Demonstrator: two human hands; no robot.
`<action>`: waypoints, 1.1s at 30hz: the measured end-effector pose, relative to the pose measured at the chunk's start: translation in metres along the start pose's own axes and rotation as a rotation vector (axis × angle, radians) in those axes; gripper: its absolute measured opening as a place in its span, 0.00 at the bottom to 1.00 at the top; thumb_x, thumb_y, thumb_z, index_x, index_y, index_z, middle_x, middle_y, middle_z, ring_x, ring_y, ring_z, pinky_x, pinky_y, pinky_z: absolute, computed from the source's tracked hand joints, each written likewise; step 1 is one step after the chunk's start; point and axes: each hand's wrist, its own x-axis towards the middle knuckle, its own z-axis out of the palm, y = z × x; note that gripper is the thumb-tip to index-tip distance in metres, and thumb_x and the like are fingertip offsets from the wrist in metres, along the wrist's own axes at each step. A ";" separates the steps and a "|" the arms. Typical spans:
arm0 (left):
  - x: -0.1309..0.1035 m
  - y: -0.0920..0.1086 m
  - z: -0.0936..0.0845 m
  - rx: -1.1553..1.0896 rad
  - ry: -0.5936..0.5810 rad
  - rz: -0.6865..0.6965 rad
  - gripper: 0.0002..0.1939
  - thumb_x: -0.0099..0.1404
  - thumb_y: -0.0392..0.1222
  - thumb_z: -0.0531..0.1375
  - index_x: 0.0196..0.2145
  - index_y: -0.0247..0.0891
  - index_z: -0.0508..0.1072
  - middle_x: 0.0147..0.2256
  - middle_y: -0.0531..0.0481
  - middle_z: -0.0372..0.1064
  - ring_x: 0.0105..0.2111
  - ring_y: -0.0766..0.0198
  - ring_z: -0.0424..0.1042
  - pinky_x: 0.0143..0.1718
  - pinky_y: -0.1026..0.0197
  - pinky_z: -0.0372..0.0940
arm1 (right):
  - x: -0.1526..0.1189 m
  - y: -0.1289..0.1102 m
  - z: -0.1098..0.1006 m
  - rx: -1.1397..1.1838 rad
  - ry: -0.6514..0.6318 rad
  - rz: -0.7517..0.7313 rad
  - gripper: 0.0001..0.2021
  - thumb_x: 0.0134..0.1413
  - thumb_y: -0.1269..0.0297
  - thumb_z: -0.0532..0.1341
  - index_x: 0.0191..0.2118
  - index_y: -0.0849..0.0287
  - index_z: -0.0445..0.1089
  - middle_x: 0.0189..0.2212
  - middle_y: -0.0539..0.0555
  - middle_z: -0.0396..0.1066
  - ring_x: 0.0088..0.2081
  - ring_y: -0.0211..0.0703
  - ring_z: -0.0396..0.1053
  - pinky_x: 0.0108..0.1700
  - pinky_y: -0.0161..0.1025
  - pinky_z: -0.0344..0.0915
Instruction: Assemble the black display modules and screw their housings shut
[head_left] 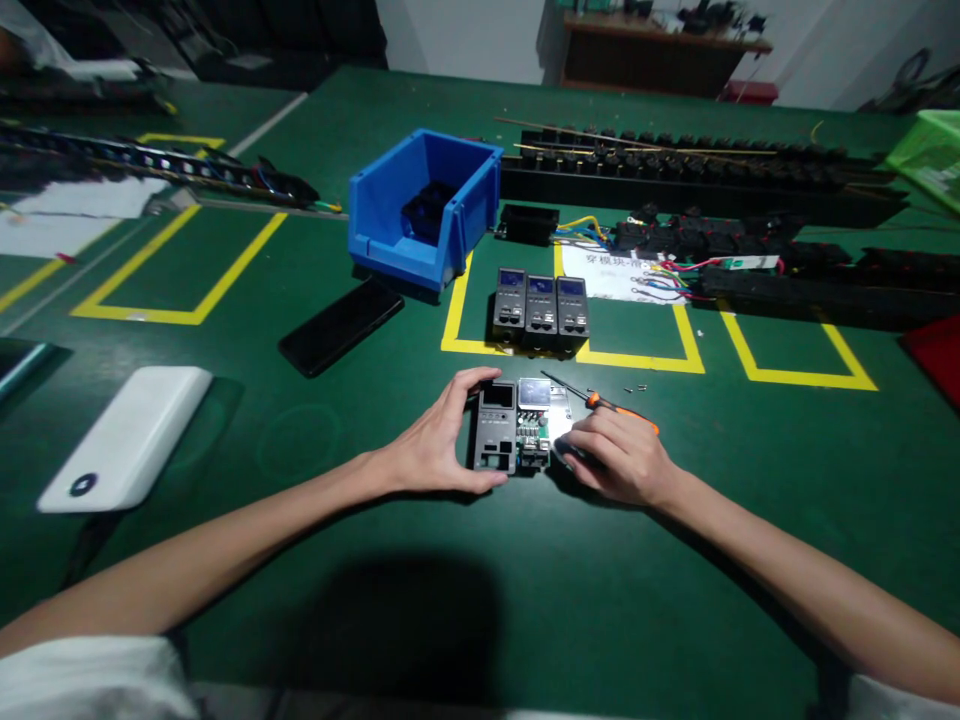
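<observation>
My left hand is wrapped around the dark plastic cover, thumb on its near edge and fingers curled over the far edge, so it's properly grasped. The cover sits flat on the green desk, right up against the open module with its little screen and circuit board showing. My right hand rests just beside that board on the other side, curled around the orange-handled screwdriver, whose thin shaft points away toward the far left. A few tiny screws lie on the desk just past the screwdriver.

Further back, 3 finished modules stand in a row inside a yellow taped box. The blue bin is to their left with black parts in it, and a black phone lies in front of it. A white power bank sits well off to my left. Long black strips with wiring run along the far side.
</observation>
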 end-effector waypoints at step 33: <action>-0.005 -0.003 -0.003 -0.069 0.130 -0.089 0.58 0.45 0.48 0.73 0.66 0.44 0.45 0.63 0.37 0.51 0.62 0.42 0.56 0.65 0.37 0.52 | -0.003 0.003 -0.001 0.062 -0.074 -0.011 0.06 0.55 0.73 0.62 0.40 0.64 0.70 0.28 0.55 0.73 0.28 0.40 0.68 0.28 0.38 0.63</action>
